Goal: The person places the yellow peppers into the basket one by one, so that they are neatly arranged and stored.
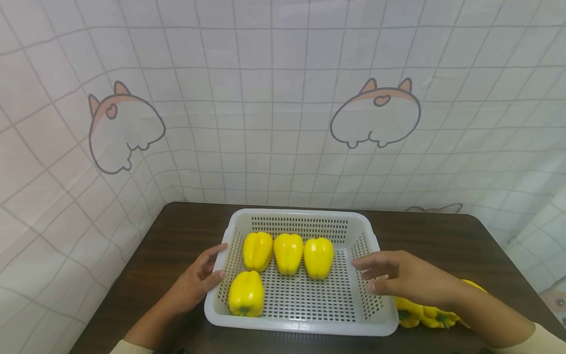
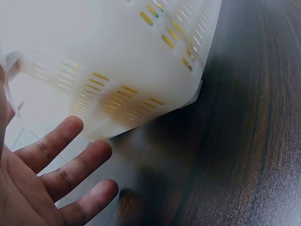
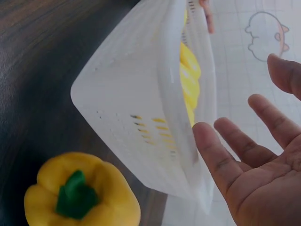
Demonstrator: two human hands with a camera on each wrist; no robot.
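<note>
A white perforated plastic basket [image 1: 300, 325] stands on the dark table with several yellow bell peppers [image 1: 289, 253] inside. Three form a row towards the back; another bell pepper [image 1: 246, 295] sits at the front left. My left hand [image 1: 196, 282] is at the basket's left rim, thumb and forefinger at the edge; in the left wrist view its other fingers [image 2: 77, 174] are spread beside the wall. Over the right rim hovers my right hand [image 1: 398, 275], fingers loosely extended and holding nothing. More yellow bell peppers [image 1: 435, 317] lie right of the basket, partly hidden by my right forearm.
The dark wood-grain table [image 1: 424, 233] extends to both sides of the basket. Behind and to the left hangs a white gridded cloth [image 1: 283, 98] with cartoon animal prints. One loose bell pepper [image 3: 80, 193] lies close to the basket's outer right wall.
</note>
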